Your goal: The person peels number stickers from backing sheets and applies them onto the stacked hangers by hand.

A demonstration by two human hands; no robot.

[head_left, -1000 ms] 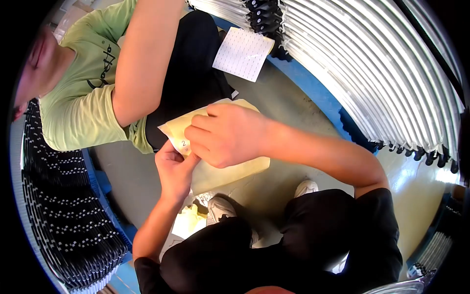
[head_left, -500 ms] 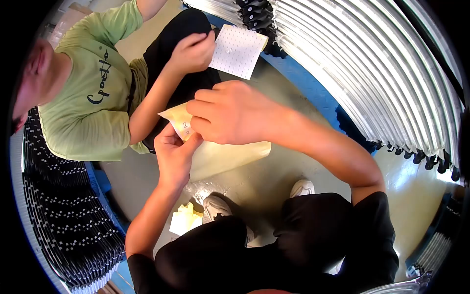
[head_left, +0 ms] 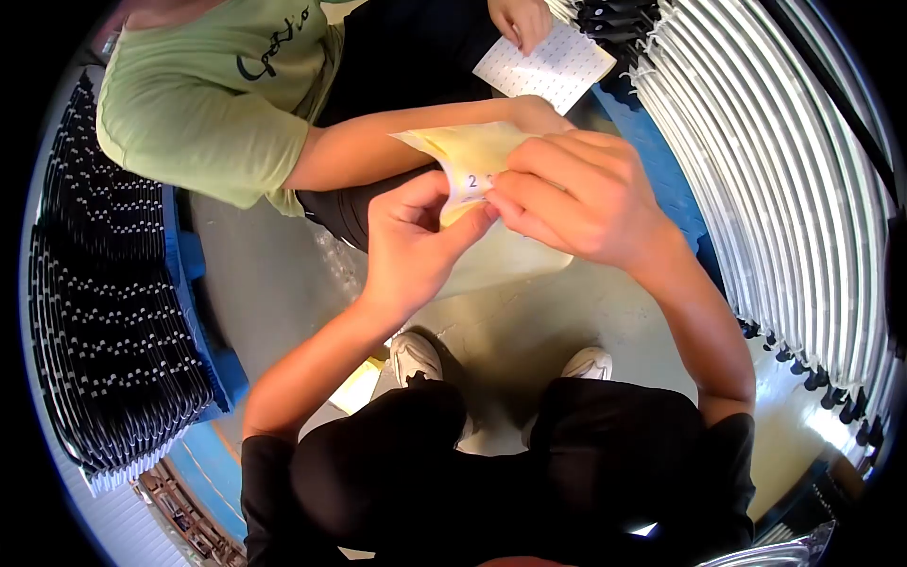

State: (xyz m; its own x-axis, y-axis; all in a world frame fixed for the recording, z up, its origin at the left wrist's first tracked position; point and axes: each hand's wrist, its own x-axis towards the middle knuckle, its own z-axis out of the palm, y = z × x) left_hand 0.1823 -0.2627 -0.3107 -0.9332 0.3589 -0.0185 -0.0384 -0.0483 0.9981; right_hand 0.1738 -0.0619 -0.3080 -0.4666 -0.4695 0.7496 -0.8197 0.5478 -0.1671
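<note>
In front of me is a curled, pale yellow sheet (head_left: 452, 142) with printed digits, a "2" readable near its bent edge. My left hand (head_left: 408, 241) holds the near left edge of the sheet, thumb pressed toward the digits. My right hand (head_left: 590, 198) is closed in a pinch at the digits, fingertips almost touching the left thumb. It cannot be seen whether a label is lifted between the right fingertips. The sheet's lower part hangs below both hands.
A person in a green shirt (head_left: 208, 113) sits opposite, one forearm passing behind my sheet. Their hand (head_left: 522, 21) rests on a white printed sheet (head_left: 562, 71). Silvery tubes (head_left: 746, 170) are stacked right, black parts (head_left: 113, 312) left on a blue pallet (head_left: 194, 302). Yellow paper (head_left: 359, 386) lies by my shoe.
My view has shifted, and both hands with the sheet appear farther right. My right hand has turned, uncovering more of the sheet. The other person's forearm now reaches across behind it.
</note>
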